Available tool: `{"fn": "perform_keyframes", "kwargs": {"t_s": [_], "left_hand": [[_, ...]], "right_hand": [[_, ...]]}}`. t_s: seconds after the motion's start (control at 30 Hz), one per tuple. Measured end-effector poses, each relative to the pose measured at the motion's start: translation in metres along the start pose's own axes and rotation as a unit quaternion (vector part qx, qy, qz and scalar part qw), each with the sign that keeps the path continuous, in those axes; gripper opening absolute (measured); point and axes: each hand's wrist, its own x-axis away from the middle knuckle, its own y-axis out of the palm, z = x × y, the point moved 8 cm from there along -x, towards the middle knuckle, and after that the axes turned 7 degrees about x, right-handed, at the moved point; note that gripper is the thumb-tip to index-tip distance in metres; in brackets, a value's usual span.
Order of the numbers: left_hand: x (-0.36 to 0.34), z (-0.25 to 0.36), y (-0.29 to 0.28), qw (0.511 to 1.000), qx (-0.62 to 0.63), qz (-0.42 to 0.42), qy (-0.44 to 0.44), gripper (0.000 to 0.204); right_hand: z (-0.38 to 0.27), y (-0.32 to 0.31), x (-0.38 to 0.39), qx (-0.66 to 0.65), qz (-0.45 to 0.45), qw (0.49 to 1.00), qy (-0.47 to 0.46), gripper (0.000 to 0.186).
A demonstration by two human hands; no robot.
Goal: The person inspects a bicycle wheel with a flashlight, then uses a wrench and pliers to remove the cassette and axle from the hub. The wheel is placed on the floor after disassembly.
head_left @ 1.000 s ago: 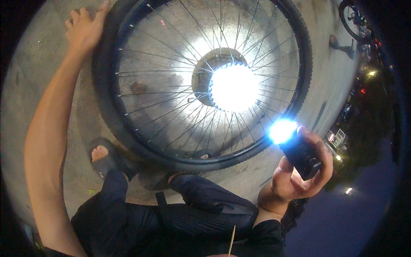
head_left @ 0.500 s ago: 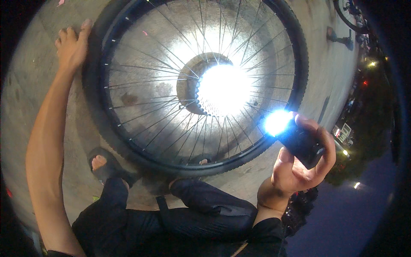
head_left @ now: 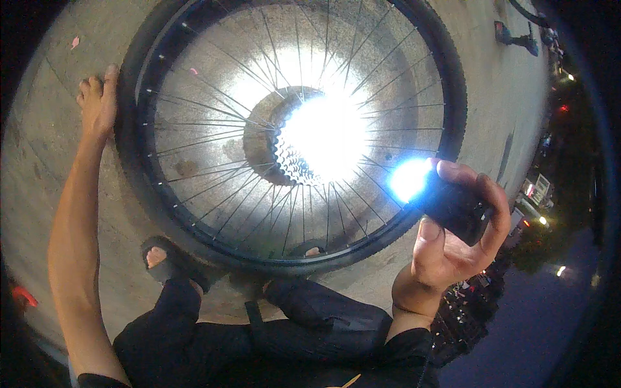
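A bicycle wheel with a knobbly black tyre (head_left: 453,116) and thin spokes fills the middle of the view. Its toothed cassette (head_left: 288,161) is mostly washed out by white glare. My left hand (head_left: 97,103) is at the tyre's left outer edge, fingers slightly bent and apart, thumb hidden; whether it presses on the tyre is unclear. At the lower right of the wheel, my right hand (head_left: 466,252) is closed around a small black lamp (head_left: 456,207), whose bright white light points toward the hub.
My sandalled feet (head_left: 158,262) and dark-clothed legs (head_left: 304,307) are below the wheel on grey paving (head_left: 45,161). An orange object (head_left: 24,297) lies at the left rim. Another wheel (head_left: 530,19), a dark shape I cannot make out (head_left: 517,39) and distant lights are at the right.
The wheel has shifted left in the view. My left hand has moved down and left. My right hand and the lamp have moved upward and slightly left, the light staying on.
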Motion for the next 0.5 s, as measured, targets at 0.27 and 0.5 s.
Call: {"fn": "perform_keyframes", "kwargs": {"t_s": [0.27,0.5], "left_hand": [[-0.005,-0.018,-0.002,0.999,0.026,-0.019,-0.012,0.085],[-0.001,-0.014,-0.009,1.000,-0.001,0.007,-0.022,0.087]], "right_hand": [[0.026,-0.007,-0.001,-0.141,-0.005,0.989,0.043,0.061],[0.043,-0.012,0.007,-0.152,-0.016,0.983,0.099,0.062]]}}
